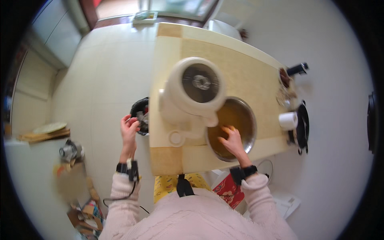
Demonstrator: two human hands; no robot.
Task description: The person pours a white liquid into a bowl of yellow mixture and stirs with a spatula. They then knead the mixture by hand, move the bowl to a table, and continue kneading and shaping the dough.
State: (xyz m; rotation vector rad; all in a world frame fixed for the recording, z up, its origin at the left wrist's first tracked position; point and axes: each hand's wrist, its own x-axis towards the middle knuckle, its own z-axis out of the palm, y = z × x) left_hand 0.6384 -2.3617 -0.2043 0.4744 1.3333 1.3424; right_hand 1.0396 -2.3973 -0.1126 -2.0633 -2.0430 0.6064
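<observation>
My right hand (233, 143) reaches into a wide stainless steel basin (251, 147). Its thumb and fingers are spread, with the tips at or in a yellowish-brown liquid (237, 112), and I see nothing held in them. Off the table's left edge, my left hand (130, 130) hangs beside a bin lined with a black bag (138, 105); its fingers are loosely curled and apart, and nothing shows in them. Between the hands stands a cream kitchen appliance (174, 99) with a round see-through lid (200, 82). Its spout side overhangs the basin's rim and hides part of it. A small round white piece (176, 138) is near the appliance's base.
Along the table's (240, 66) right side are a white paper roll (288, 120), a black pan (303, 127) and a bowl of dark red items (284, 78). A yellow patterned stool seat (162, 187) and a red printed box (231, 190) are below the near edge. Cardboard boxes (87, 216) lie at lower left.
</observation>
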